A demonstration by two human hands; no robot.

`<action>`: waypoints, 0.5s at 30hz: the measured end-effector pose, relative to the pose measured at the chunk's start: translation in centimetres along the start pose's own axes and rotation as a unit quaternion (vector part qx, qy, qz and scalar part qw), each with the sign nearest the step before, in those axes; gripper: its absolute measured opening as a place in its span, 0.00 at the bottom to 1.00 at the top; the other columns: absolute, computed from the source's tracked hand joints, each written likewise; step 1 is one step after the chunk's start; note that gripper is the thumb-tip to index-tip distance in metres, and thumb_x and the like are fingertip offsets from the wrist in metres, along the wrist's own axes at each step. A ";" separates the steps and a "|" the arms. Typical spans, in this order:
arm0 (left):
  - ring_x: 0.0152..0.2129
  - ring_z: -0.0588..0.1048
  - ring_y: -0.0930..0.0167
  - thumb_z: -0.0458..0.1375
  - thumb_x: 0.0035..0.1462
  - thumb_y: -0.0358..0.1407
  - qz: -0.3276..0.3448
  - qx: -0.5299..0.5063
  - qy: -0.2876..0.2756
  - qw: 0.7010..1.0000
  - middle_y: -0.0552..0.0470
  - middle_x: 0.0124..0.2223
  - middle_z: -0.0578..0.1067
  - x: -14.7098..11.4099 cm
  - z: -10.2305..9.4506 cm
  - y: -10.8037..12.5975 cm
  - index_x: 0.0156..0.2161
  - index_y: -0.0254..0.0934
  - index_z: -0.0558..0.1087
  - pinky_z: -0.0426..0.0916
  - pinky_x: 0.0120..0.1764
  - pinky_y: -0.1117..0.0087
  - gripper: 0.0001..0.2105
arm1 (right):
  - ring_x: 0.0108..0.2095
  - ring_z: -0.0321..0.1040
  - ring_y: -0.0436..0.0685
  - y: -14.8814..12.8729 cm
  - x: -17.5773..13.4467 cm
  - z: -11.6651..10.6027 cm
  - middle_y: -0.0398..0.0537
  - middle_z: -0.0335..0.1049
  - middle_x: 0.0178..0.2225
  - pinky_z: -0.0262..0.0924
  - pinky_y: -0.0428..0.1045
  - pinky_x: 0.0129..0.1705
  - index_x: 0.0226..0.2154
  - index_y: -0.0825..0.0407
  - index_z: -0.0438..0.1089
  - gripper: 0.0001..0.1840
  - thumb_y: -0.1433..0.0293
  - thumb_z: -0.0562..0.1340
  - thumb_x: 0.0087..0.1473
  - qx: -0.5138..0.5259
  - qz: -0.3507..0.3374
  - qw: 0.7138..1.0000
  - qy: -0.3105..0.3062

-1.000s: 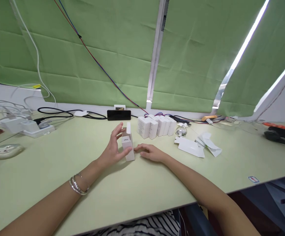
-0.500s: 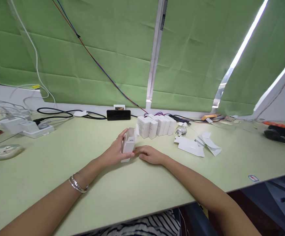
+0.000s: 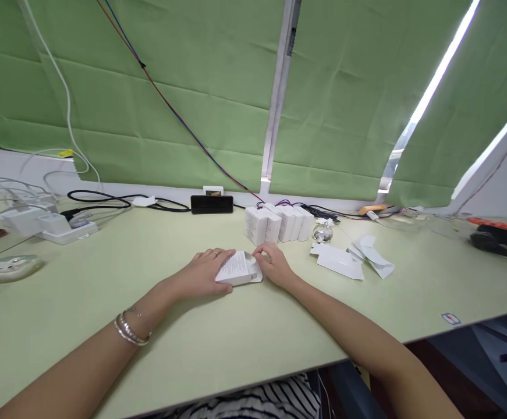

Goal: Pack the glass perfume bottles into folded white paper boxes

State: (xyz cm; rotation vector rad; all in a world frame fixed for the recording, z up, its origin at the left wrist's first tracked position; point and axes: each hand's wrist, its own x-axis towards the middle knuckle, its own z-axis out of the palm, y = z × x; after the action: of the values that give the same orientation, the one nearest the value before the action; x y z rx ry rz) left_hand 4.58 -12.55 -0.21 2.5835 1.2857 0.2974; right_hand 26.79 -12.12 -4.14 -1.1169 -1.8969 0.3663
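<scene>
A small white printed box (image 3: 237,269) lies flat on the pale green table, its right end unfolded with a flap sticking out. My left hand (image 3: 205,272) is closed around the box's left end, fingers over the far edge and thumb along the near side. At the open end, my right hand (image 3: 274,266) has its fingertips pinched at the flap, touching the box's far right corner. The inside of the box is mostly hidden. Just beyond my hands, several similar white boxes (image 3: 256,226) stand upright in a row.
Right of the boxes lie a shiny round metallic object (image 3: 322,233), a flat white card piece (image 3: 338,261) and crumpled white paper (image 3: 371,255). A black phone (image 3: 212,204) leans at the back. Power strips with chargers (image 3: 63,231) and cables crowd the left.
The box has gone from upright to lying flat, its open end now facing right. My right hand has moved up from the table to the box's flap.
</scene>
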 end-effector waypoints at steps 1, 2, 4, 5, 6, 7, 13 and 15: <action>0.52 0.62 0.54 0.58 0.44 0.47 0.002 -0.001 -0.003 1.000 0.42 0.55 0.65 0.0 0.0 0.0 0.61 0.40 0.57 0.55 0.52 0.57 0.37 | 0.38 0.62 0.56 0.0 0.0 0.1 0.46 0.68 0.31 0.56 0.53 0.45 0.28 0.51 0.67 0.07 0.71 0.55 0.55 -0.014 0.003 1.000 -0.028; 0.51 0.62 0.54 0.57 0.45 0.48 0.005 -0.001 -0.005 1.000 0.42 0.55 0.66 0.0 -0.1 0.0 0.61 0.40 0.57 0.55 0.52 0.57 0.37 | 0.38 0.62 0.56 -0.1 0.1 0.3 0.46 0.69 0.30 0.56 0.54 0.44 0.27 0.51 0.67 0.07 0.72 0.56 0.54 -0.025 0.007 0.998 -0.052; 0.51 0.62 0.54 0.56 0.46 0.49 0.014 0.000 -0.009 1.000 0.43 0.55 0.66 -0.1 -0.3 0.0 0.61 0.40 0.58 0.55 0.52 0.58 0.36 | 0.38 0.62 0.57 0.0 0.1 0.5 0.46 0.71 0.32 0.56 0.54 0.45 0.28 0.51 0.69 0.06 0.73 0.56 0.54 -0.032 0.016 0.996 -0.082; 0.51 0.62 0.55 0.56 0.47 0.50 0.020 0.001 -0.011 1.000 0.43 0.55 0.66 -0.1 -0.3 -0.1 0.61 0.40 0.57 0.56 0.51 0.58 0.36 | 0.40 0.62 0.57 0.1 0.1 0.6 0.47 0.71 0.33 0.56 0.55 0.46 0.30 0.51 0.69 0.06 0.74 0.56 0.53 -0.031 0.021 0.995 -0.090; 0.52 0.62 0.55 0.55 0.48 0.51 0.026 0.001 -0.013 1.000 0.43 0.56 0.66 -0.2 -0.4 -0.2 0.61 0.40 0.57 0.56 0.51 0.59 0.36 | 0.41 0.62 0.57 0.1 0.1 0.7 0.47 0.72 0.35 0.56 0.55 0.47 0.34 0.51 0.70 0.07 0.74 0.56 0.53 -0.030 0.025 0.995 -0.095; 0.51 0.62 0.55 0.54 0.48 0.52 0.032 -0.001 -0.014 0.999 0.43 0.56 0.66 -0.2 -0.4 -0.3 0.61 0.40 0.57 0.57 0.51 0.60 0.36 | 0.42 0.62 0.57 0.2 0.1 0.7 0.47 0.72 0.38 0.55 0.55 0.48 0.37 0.51 0.70 0.09 0.74 0.57 0.53 -0.029 0.031 0.994 -0.099; 0.51 0.63 0.57 0.54 0.49 0.53 0.051 -0.003 -0.019 0.998 0.44 0.56 0.66 -0.2 -0.4 -0.9 0.61 0.40 0.57 0.59 0.50 0.63 0.35 | 0.56 0.53 0.63 0.2 0.0 -0.2 0.54 0.61 0.55 0.45 0.60 0.57 0.54 0.53 0.60 0.27 0.60 0.59 0.53 -0.038 0.025 0.978 -0.206; 0.52 0.63 0.57 0.54 0.49 0.53 0.056 0.003 -0.024 0.998 0.45 0.56 0.65 -0.2 -0.5 -1.0 0.61 0.39 0.56 0.59 0.50 0.63 0.36 | 0.59 0.49 0.64 0.1 0.1 -0.7 0.54 0.57 0.58 0.41 0.61 0.59 0.57 0.52 0.56 0.34 0.54 0.59 0.52 -0.032 0.011 0.966 -0.257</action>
State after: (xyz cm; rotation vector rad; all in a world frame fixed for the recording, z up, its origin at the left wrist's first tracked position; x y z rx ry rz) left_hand 3.55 -12.04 -0.06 2.6563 1.1312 0.2508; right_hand 27.36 -12.09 -3.75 -1.1620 -2.3602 0.6618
